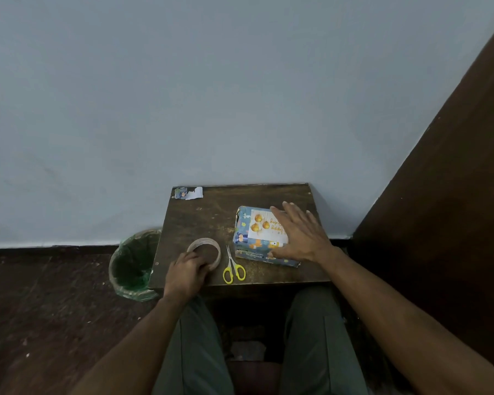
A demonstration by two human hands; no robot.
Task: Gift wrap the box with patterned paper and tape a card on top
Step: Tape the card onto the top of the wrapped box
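A box (247, 249) wrapped in blue patterned paper lies on the right half of a small dark wooden table (208, 218). A white card (261, 228) with gold ornaments lies on the box's top. My right hand (300, 235) rests flat on the card's right side, fingers straight and spread. A roll of clear tape (208, 246) lies flat on the table's front left. My left hand (187, 273) grips the roll's near edge with curled fingers. Yellow-handled scissors (233, 266) lie shut between the roll and the box.
Scraps of patterned paper (187, 193) sit at the table's far left corner. A bin with a green liner (133, 265) stands on the floor left of the table. A pale wall rises behind, and a dark wooden panel (445, 195) closes in on the right.
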